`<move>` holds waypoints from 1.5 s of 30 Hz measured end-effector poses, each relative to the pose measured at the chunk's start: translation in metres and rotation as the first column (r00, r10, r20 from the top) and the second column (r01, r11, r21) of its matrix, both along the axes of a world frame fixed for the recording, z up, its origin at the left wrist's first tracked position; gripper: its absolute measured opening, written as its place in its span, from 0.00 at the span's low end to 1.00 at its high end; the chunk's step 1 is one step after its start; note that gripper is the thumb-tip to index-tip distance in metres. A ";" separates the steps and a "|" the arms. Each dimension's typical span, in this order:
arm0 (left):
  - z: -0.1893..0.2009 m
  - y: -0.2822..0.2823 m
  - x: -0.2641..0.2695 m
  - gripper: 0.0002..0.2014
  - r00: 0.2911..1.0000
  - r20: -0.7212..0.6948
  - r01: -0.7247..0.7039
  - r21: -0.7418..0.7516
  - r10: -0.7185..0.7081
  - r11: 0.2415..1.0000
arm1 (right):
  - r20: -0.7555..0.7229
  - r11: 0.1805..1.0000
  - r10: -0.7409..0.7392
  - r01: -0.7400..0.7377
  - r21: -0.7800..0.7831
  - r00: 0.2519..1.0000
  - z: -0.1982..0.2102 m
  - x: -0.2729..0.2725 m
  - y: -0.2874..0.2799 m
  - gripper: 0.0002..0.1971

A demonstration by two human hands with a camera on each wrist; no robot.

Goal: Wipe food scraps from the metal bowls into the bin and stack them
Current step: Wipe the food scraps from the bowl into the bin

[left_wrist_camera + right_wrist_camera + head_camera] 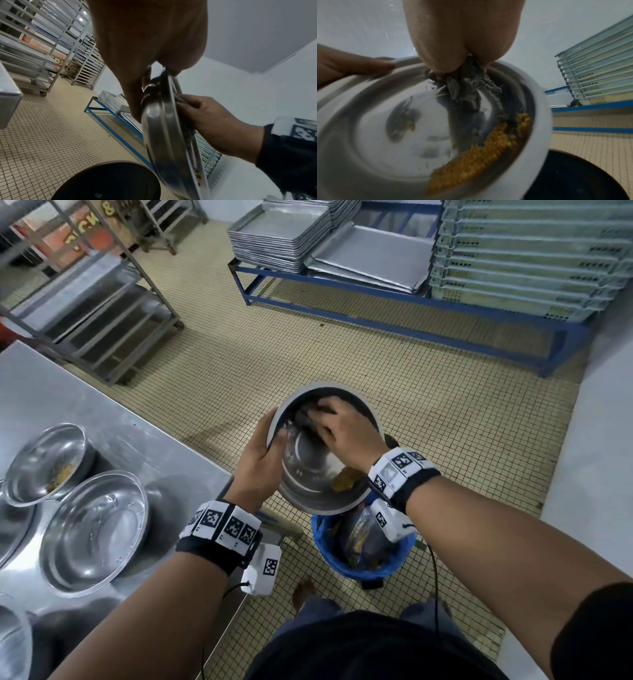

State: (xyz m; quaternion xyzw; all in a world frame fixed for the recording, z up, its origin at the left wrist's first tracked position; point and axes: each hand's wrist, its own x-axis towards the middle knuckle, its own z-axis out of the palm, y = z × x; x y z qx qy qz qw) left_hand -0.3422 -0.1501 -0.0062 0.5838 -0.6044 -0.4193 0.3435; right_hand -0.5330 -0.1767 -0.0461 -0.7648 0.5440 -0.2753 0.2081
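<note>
Scraps [481, 152] are my worry: yellow crumbs banked along the low edge of the tilted metal bowl [310, 470], which I hold above the blue-lined bin [404, 556]. If my sweep runs too fast or the bowl drifts sideways, I judge crumbs will land on the tiled floor [428, 392] instead. My left hand [258, 463] grips the rim, thumb inside; a wet rim could let it slip. My right hand [346, 428] pinches a bunched grey cloth [464, 86] against the upper inside wall. The bowl is shiny, smeared, shallow. Two more bowls [92, 529] wait on the steel table [51, 392]
</note>
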 end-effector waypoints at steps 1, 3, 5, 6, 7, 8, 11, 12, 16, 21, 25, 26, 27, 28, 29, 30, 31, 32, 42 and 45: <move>0.001 0.000 -0.001 0.15 1.000 -0.007 0.005 -0.003 -0.005 1.000 | -0.061 0.999 0.053 -0.052 0.011 0.997 0.001 0.002 0.002 0.19; 0.002 -0.001 -0.002 0.16 1.000 -0.008 -0.001 -0.010 0.001 1.000 | -0.161 0.986 0.165 -0.160 0.045 0.973 -0.001 0.006 0.009 0.21; 0.002 -0.003 0.000 0.17 1.000 -0.004 -0.013 -0.018 0.013 1.000 | -0.215 0.969 0.244 -0.230 0.088 0.946 -0.002 0.008 0.017 0.23; 0.002 -0.004 0.000 0.17 1.000 -0.002 -0.019 -0.022 0.019 1.000 | -0.242 0.958 0.283 -0.262 0.115 0.928 -0.002 0.008 0.021 0.23; 0.002 -0.005 0.001 0.17 1.000 0.006 -0.024 -0.035 0.024 0.999 | -0.290 0.944 0.327 -0.296 0.144 0.900 -0.002 0.007 0.024 0.23; 0.002 -0.005 0.001 0.17 0.999 0.022 -0.023 -0.054 0.024 0.998 | -0.338 0.931 0.364 -0.330 0.156 0.868 -0.002 0.007 0.026 0.23; 0.002 -0.008 0.000 0.18 0.998 0.067 -0.011 -0.104 0.018 0.995 | -0.347 0.928 0.371 -0.334 0.163 0.862 -0.002 0.003 0.025 0.25; 0.001 -0.008 -0.001 0.18 0.997 0.072 -0.005 -0.109 0.013 0.994 | -0.305 0.951 0.306 -0.274 0.145 0.902 -0.001 0.002 0.021 0.24; 0.000 -0.005 -0.006 0.18 0.997 0.079 0.011 -0.136 0.000 0.991 | -0.226 0.991 0.137 -0.132 0.033 0.964 0.005 0.008 0.010 0.21; 0.003 -0.007 -0.006 0.18 0.994 0.107 -0.013 -0.146 0.029 0.989 | -0.270 0.940 0.339 -0.315 0.130 0.901 -0.020 0.008 0.037 0.21; 0.004 -0.008 -0.004 0.19 0.994 0.104 -0.017 -0.144 0.032 0.989 | -0.240 0.951 0.290 -0.251 0.182 0.927 -0.022 -0.008 0.045 0.19; 0.006 -0.007 -0.006 0.19 0.995 0.098 -0.013 -0.137 0.027 0.991 | -0.210 0.966 0.219 -0.182 0.184 0.953 -0.018 -0.015 0.043 0.19; 0.006 -0.007 -0.007 0.19 0.995 0.094 -0.004 -0.140 0.018 0.990 | -0.178 0.980 0.133 -0.103 0.169 0.975 -0.015 -0.022 0.039 0.19; 0.007 -0.005 -0.007 0.19 0.995 0.099 0.006 -0.151 0.009 0.989 | -0.152 0.991 0.044 -0.024 0.131 0.987 -0.012 -0.030 0.035 0.19; 0.007 -0.005 -0.007 0.19 0.995 0.104 0.011 -0.161 0.006 0.987 | -0.141 0.995 -0.029 0.043 0.096 0.990 -0.010 -0.036 0.030 0.20; 0.009 -0.003 -0.008 0.19 0.995 0.104 0.015 -0.165 0.002 0.986 | -0.152 0.993 -0.070 0.083 0.079 0.986 -0.010 -0.041 0.025 0.20; 0.009 -0.002 -0.009 0.19 0.995 0.102 0.018 -0.170 0.000 0.985 | -0.180 0.992 -0.083 0.098 0.076 0.980 -0.009 -0.044 0.022 0.21; 0.010 -0.001 -0.010 0.19 0.995 0.100 0.021 -0.176 -0.003 0.984 | -0.222 0.993 -0.069 0.090 0.083 0.972 -0.010 -0.046 0.019 0.21; 0.009 -0.002 -0.014 0.19 0.986 0.148 0.125 -0.352 -0.077 0.928 | -0.418 0.989 0.118 -0.070 0.128 0.901 -0.031 -0.042 0.026 0.22; 0.006 -0.003 -0.015 0.21 0.983 0.161 0.140 -0.387 -0.083 0.911 | -0.374 0.988 0.143 -0.108 0.115 0.916 -0.036 -0.044 0.031 0.20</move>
